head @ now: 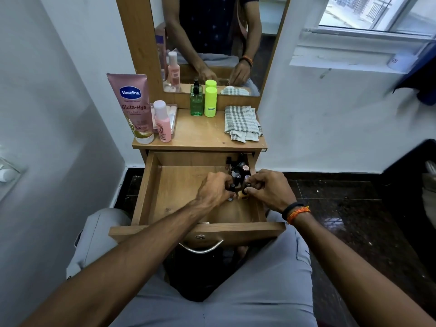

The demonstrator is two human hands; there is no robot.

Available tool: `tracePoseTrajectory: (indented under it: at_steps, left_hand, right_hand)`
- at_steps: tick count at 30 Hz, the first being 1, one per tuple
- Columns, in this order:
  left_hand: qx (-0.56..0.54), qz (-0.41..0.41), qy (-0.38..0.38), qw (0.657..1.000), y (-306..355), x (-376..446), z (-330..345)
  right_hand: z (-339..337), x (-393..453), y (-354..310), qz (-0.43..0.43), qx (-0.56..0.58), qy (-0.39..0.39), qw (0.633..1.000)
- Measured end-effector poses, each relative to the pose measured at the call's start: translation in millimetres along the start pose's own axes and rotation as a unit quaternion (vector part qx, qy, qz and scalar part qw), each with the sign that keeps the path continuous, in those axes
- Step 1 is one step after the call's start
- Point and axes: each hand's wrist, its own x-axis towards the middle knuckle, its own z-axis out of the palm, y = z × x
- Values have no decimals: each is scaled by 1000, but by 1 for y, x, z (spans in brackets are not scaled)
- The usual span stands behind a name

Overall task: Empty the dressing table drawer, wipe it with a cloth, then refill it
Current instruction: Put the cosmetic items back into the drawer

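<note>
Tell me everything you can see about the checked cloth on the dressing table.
The checked cloth is white with grey-green stripes crossing in a plaid, looks like woven cotton, and lies loosely folded and rumpled. It rests flat on the right end of the wooden tabletop, below the mirror, its front corner near the table's edge. Neither hand touches it.

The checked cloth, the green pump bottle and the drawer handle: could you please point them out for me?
checked cloth [243,122], head view, middle of the folded fabric.
green pump bottle [196,103], head view, clear body.
drawer handle [201,249], head view, curved metal bar.
</note>
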Motion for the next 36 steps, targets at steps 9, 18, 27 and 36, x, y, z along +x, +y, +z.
tracePoseTrajectory:
  at_steps: [9,18,27,36]
  left_hand:
    - [62,45,21,997,-2,-1,5]
    - [81,97,39,991,-7,-4,4]
    - [60,98,36,993,-6,-4,7]
    - [70,90,32,993,-8,-6,-1]
  right_hand:
    - [5,3,0,-14,-35,12,999]
    - [6,1,2,-17,-13,29,999]
    - [7,0,3,-18,-5,37,999]
    - [7,0,4,-23,3,35,999]
